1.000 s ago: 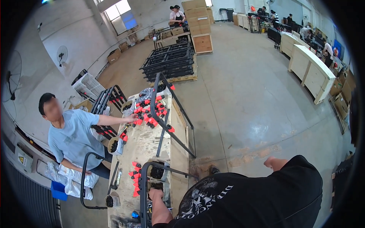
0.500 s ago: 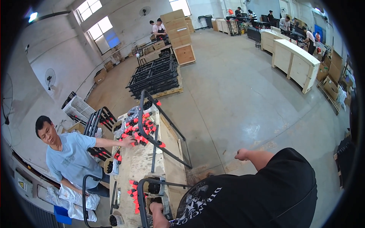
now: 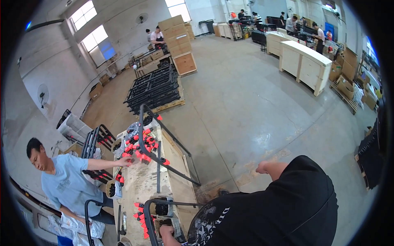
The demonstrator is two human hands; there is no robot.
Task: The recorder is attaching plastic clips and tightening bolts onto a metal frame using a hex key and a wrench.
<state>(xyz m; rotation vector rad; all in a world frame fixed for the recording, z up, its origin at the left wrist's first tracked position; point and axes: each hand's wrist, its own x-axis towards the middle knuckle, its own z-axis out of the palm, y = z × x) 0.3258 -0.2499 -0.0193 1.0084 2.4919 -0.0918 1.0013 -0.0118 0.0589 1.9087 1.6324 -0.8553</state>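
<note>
My left hand [image 3: 166,232] reaches into a lined tub [image 3: 177,230] of small black parts [image 3: 166,222] at the table's near end. Its fingers are hidden in there. Beside it stands a second tub holding more black parts [image 3: 161,209]. A bent black tube frame [image 3: 150,205] arches next to both tubs, and red-and-black plastic fittings [image 3: 141,217] lie just left of it. My right hand [image 3: 262,167] is out to the right above the floor, away from the table. Its fingers look curled closed; whatever is in them cannot be made out.
Across the wooden table [image 3: 141,184] a person in a light blue shirt [image 3: 72,180] reaches into a heap of red-and-black fittings [image 3: 139,149]. Another black tube frame [image 3: 141,131] rises at the table's far end. Beyond stand stacked black frames [image 3: 152,90] on a pallet and wooden crates [image 3: 303,65].
The whole view has shifted, so the scene sits further left and up. The person opposite has turned their head and moved a hand among the fittings. My left hand stays in the tub.
</note>
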